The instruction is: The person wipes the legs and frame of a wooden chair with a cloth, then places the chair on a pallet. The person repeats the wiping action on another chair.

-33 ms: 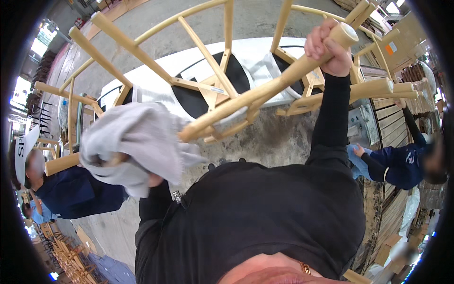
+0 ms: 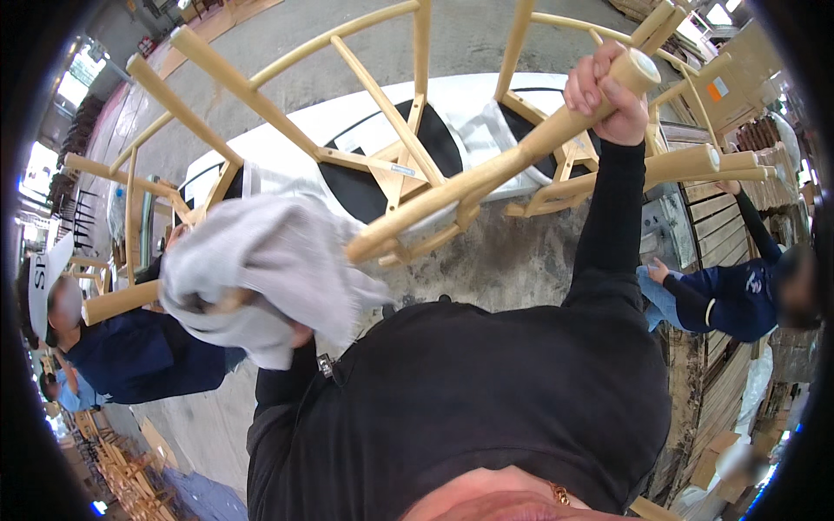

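An upturned light-wood chair [image 2: 499, 170] has its thick leg running across the front of the view. My right hand [image 2: 618, 102] is closed around this leg just below its white-capped upper end. A crumpled pale grey cloth [image 2: 269, 260] is wrapped around the lower left stretch of the same wood. My left hand [image 2: 301, 333] grips through the cloth, which hides most of its fingers. Beyond, black seat undersides [image 2: 354, 184] and a wooden corner block [image 2: 401, 177] show between the legs.
More upturned chairs stand on a white-covered table [image 2: 287, 122]. At the left a person in navy [image 2: 143, 356] stands close by; another person [image 2: 734, 295] works at the right near a slatted wooden platform [image 2: 708, 227]. Cardboard boxes [image 2: 738, 74] are stacked at the far right.
The cloth and my left hand have shifted slightly right and down along the wood. My right hand keeps its grip. A bit of the left person's hand now shows behind the cloth.
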`<state>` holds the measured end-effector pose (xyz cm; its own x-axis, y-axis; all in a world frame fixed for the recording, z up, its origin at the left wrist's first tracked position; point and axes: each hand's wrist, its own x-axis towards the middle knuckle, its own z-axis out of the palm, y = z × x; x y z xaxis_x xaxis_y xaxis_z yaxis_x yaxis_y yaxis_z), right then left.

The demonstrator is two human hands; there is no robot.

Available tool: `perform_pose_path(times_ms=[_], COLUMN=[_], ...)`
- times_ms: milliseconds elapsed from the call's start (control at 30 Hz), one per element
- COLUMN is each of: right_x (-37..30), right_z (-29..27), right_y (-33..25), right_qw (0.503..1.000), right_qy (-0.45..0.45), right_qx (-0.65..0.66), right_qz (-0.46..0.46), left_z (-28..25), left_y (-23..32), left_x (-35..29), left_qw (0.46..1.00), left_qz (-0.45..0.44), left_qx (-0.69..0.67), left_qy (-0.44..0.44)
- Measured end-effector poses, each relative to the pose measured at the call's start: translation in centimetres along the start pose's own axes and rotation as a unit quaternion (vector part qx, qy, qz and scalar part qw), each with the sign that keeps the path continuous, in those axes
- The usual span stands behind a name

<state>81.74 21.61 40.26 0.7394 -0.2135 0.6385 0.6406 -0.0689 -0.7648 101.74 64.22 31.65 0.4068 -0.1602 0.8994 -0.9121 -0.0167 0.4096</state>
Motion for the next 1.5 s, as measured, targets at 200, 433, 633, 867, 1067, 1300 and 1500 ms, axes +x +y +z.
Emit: perform_pose_path(times_ms=[200, 433, 633, 867, 1067, 1300, 1500], right_x=[-6.5, -3.9, -4.2, -5.6, -4.3, -4.7, -4.1], right_z=[-3.9, 3.2, 2.0, 1.6, 2.2, 2.1, 3.2], right_y=[1.9, 3.2, 4.0, 6.0, 5.4, 4.8, 5.5], right_qw=[0.996, 0.989, 0.984, 0.992, 0.992, 0.988, 0.986], right_qy=[0.073, 0.137, 0.153, 0.113, 0.119, 0.14, 0.146], right_qx=[0.019, -0.059, -0.089, 0.052, -0.038, -0.06, -0.078], right_qz=[-0.053, 0.005, 0.004, -0.033, 0.002, -0.001, 0.017], left_z=[3.2, 5.0, 6.7, 13.6, 12.8, 3.0, 5.7], left_y=[-1.0, -8.8, -16.1, -18.1, -16.0, -5.9, -8.7], left_x=[0.6, 3.0, -10.9, -26.1, -25.2, -4.6, -2.8], left_qw=[1.0, 0.996, 0.949, 0.738, 0.446, 0.562, 0.934], left_qz=[-0.008, -0.081, -0.3, -0.567, -0.636, -0.602, -0.005], left_qx=[-0.003, 0.026, -0.024, -0.326, -0.619, -0.565, -0.352], left_qy=[-0.016, -0.017, -0.096, -0.164, 0.115, -0.04, -0.06])
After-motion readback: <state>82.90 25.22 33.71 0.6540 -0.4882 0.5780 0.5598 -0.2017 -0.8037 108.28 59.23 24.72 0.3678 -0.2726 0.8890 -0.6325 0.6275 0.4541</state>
